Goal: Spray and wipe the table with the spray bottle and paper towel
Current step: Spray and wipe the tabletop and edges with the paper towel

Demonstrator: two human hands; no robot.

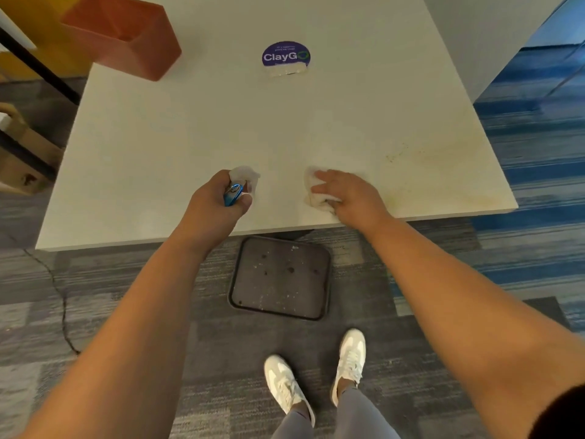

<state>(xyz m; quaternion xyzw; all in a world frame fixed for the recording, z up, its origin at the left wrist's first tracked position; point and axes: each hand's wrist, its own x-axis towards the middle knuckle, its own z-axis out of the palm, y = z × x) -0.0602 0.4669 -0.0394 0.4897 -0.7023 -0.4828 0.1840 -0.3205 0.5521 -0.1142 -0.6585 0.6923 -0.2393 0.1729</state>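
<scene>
Table [190, 128] wiped: right hand [348, 193] presses paper towel [318, 198] flat; left hand [218, 198] grips spray bottle [240, 182]; stains [408, 153] beside towel need firm strokes.

Tabletop [221, 128] looks smooth matt white laminate, paper towel [318, 193] soft and crumpled, spray bottle [242, 180] clear plastic, floor [126, 280] rough carpet.

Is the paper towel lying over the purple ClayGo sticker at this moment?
No: the paper towel sits under the right hand near the table's front edge, well short of the sticker farther back.
</scene>
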